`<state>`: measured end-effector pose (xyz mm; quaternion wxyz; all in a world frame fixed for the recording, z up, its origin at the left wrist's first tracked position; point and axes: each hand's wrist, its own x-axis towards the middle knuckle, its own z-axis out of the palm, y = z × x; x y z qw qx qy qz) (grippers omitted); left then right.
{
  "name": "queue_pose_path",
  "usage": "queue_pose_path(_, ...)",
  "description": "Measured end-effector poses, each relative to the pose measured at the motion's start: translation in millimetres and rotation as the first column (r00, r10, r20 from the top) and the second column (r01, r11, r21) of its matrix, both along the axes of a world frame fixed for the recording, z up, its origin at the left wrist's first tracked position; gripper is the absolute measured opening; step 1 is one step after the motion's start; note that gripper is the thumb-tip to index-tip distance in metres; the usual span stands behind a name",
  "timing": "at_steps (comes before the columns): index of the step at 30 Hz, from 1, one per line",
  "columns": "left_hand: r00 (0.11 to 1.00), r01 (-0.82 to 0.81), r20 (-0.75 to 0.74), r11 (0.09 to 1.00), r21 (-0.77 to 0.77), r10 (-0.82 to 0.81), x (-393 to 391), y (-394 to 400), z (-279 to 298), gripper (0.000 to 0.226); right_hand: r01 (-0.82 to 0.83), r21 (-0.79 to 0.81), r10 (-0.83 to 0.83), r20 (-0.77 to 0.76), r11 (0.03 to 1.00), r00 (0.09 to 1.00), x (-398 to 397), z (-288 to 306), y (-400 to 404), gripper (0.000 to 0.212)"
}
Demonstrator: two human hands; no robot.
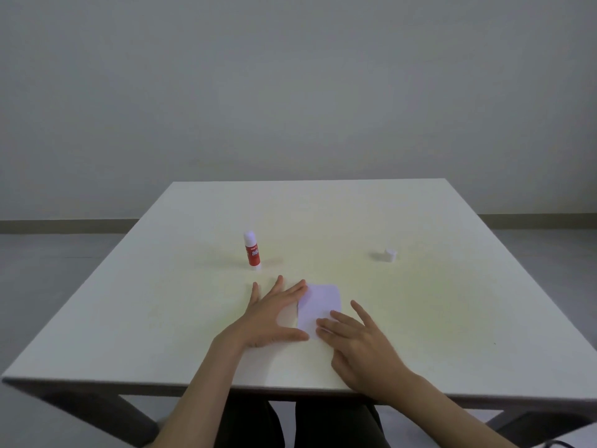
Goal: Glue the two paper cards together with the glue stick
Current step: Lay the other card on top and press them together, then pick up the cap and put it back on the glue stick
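Observation:
A pale lilac paper card (319,305) lies flat on the white table (420,318) near its front middle; only one card outline shows, so I cannot tell if a second lies under it. My left hand (273,318) rests flat with fingers spread, its fingertips and thumb touching the card's left edge. Over the card's near right corner my right hand (361,347) lies flat, fingers pressing on the paper. The red glue stick (252,252) stands upright and uncapped behind my left hand. Its white cap (390,255) lies apart at the right.
The table's near edge runs just under my wrists. A grey wall and floor lie beyond the far edge. Dark table legs show at the lower left and lower right.

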<state>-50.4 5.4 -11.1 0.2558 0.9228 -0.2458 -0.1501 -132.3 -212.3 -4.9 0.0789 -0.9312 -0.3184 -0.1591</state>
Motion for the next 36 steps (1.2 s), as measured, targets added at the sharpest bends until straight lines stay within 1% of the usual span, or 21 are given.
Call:
queue_pose_path(2, 0.998, -0.057, -0.008, 0.987, -0.151, 0.056, -2, 1, 2, 0.078, 0.018, 0.008, -0.018, 0.017, 1.000, 1.000, 1, 2, 2, 0.040)
queue_pose_path(3, 0.989, -0.142, -0.005, 0.949, -0.282, 0.147, -4, 2, 4, 0.065, 0.026, 0.017, -0.026, 0.025, 1.000, 0.999, 2, 2, 3, 0.038)
queue_pose_path(4, 0.958, -0.259, 0.000, 0.864, -0.432, 0.287, -5, 2, 7, 0.049, 0.034, 0.029, -0.035, 0.033, 0.999, 0.999, 3, 2, 3, 0.036)
queue_pose_path(5, 0.887, -0.373, 0.015, 0.732, -0.570, 0.462, -4, 3, 9, 0.036, 0.041, 0.047, -0.043, 0.043, 0.998, 0.998, 4, 2, 4, 0.033)
queue_pose_path(7, 0.646, -0.503, 0.059, 0.483, -0.717, 0.761, 3, 6, 14, 0.024, 0.054, 0.097, -0.060, 0.052, 0.994, 0.997, 7, 4, 6, 0.027)
queue_pose_path(8, 0.538, -0.534, 0.079, 0.411, -0.739, 0.839, 9, 9, 16, 0.029, 0.057, 0.128, -0.064, 0.054, 0.990, 0.996, 8, 5, 7, 0.024)
queue_pose_path(9, 0.474, -0.573, 0.081, 0.377, -0.728, 0.877, 17, 11, 18, 0.042, 0.058, 0.155, -0.068, 0.058, 0.986, 0.996, 8, 5, 8, 0.023)
queue_pose_path(10, 0.462, -0.622, 0.054, 0.367, -0.692, 0.885, 26, 12, 19, 0.057, 0.060, 0.175, -0.072, 0.060, 0.983, 0.996, 9, 4, 9, 0.022)
queue_pose_path(12, 0.500, -0.699, -0.025, 0.386, -0.603, 0.866, 40, 11, 19, 0.074, 0.074, 0.203, -0.086, 0.049, 0.976, 0.995, 9, 3, 9, 0.023)
queue_pose_path(13, 0.506, -0.717, -0.043, 0.392, -0.577, 0.862, 46, 9, 19, 0.072, 0.081, 0.219, -0.091, 0.037, 0.972, 0.995, 9, 2, 9, 0.023)
queue_pose_path(14, 0.504, -0.722, -0.056, 0.385, -0.575, 0.862, 52, 7, 19, 0.061, 0.087, 0.233, -0.095, 0.020, 0.969, 0.995, 10, 2, 9, 0.023)
queue_pose_path(16, 0.513, -0.700, -0.020, 0.404, -0.589, 0.858, 59, 3, 23, 0.021, 0.101, 0.252, -0.102, -0.006, 0.962, 0.995, 12, 4, 9, 0.022)
queue_pose_path(18, 0.555, -0.670, 0.009, 0.453, -0.589, 0.832, 65, 3, 25, 0.025, 0.123, 0.310, -0.109, -0.061, 0.943, 0.992, 20, 9, 10, 0.023)
queue_pose_path(20, 0.670, -0.619, -0.057, 0.515, -0.593, 0.741, 63, 4, 34, 0.029, 0.188, 0.421, -0.105, -0.212, 0.887, 0.972, 35, 18, 11, 0.026)
queue_pose_path(22, 0.828, -0.501, -0.182, 0.555, -0.664, 0.530, 56, 0, 46, 0.020, 0.271, 0.519, -0.064, -0.382, 0.811, 0.922, 56, 29, 12, 0.033)
queue_pose_path(23, 0.888, -0.436, -0.239, 0.559, -0.705, 0.392, 52, -2, 52, 0.013, 0.306, 0.552, 0.006, -0.492, 0.776, 0.871, 66, 35, 12, 0.038)
queue_pose_path(25, 0.947, -0.319, -0.270, 0.593, -0.740, 0.173, 44, -5, 61, 0.013, 0.341, 0.592, 0.266, -0.706, 0.730, 0.656, 85, 49, 9, 0.048)
queue_pose_path(27, 0.958, -0.246, -0.284, 0.627, -0.739, 0.041, 38, -6, 69, 0.016, 0.309, 0.619, 0.482, -0.770, 0.722, 0.418, 98, 60, 4, 0.040)
queue_pose_path(29, 0.953, -0.218, -0.303, 0.654, -0.724, -0.019, 34, -8, 76, 0.015, 0.249, 0.642, 0.570, -0.763, 0.725, 0.305, 103, 67, 1, 0.028)
queue_pose_path(32, 0.953, -0.208, -0.303, 0.665, -0.717, -0.030, 30, -11, 81, 0.015, 0.213, 0.648, 0.586, -0.756, 0.731, 0.290, 104, 71, 4, 0.021)
queue_pose_path(36, 0.965, -0.196, -0.262, 0.669, -0.717, 0.002, 28, -17, 72, 0.015, 0.285, 0.621, 0.477, -0.762, 0.731, 0.438, 100, 69, 6, 0.011)
